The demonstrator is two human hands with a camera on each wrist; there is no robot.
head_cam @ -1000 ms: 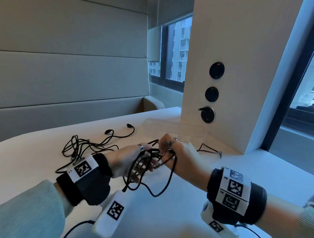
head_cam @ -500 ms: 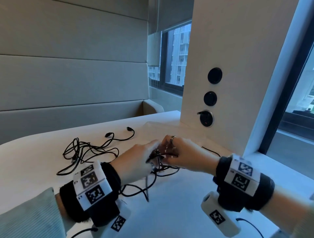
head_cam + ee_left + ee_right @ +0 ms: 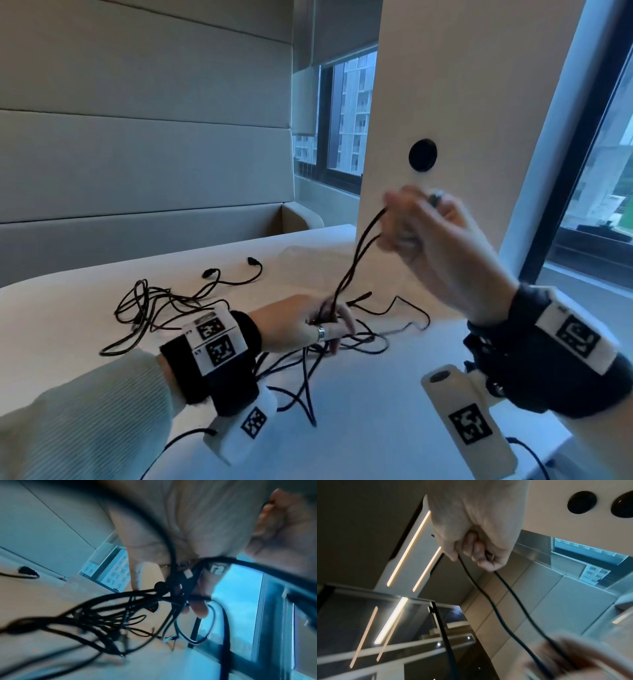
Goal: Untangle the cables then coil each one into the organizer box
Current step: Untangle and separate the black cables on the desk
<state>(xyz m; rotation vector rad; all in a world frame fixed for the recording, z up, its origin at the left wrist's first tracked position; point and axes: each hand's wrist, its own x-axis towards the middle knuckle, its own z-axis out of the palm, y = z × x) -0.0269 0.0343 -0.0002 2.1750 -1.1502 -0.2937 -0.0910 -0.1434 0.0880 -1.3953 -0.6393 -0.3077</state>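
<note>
A tangle of thin black cables [image 3: 161, 308] lies across the pale table [image 3: 68, 325], two plug ends [image 3: 251, 262] at the back. My left hand [image 3: 318, 325] stays low over the table and grips a bunch of cables [image 3: 178, 588]. My right hand [image 3: 411, 219] is raised in front of the white pillar and pinches a doubled black cable [image 3: 356, 260], whose two strands [image 3: 496, 601] run taut down to the left hand. No organizer box shows in any view.
A white pillar [image 3: 445, 85] with a round black socket [image 3: 422, 155] rises just behind my right hand. A padded bench wall [image 3: 137, 154] runs along the back, windows [image 3: 346, 116] behind and at the right. More cable loops [image 3: 394, 329] lie near the pillar's foot.
My right hand rose from the table up and to the right, drawing a doubled cable strand out of the bunch. The left hand stayed low, holding the bunch.
</note>
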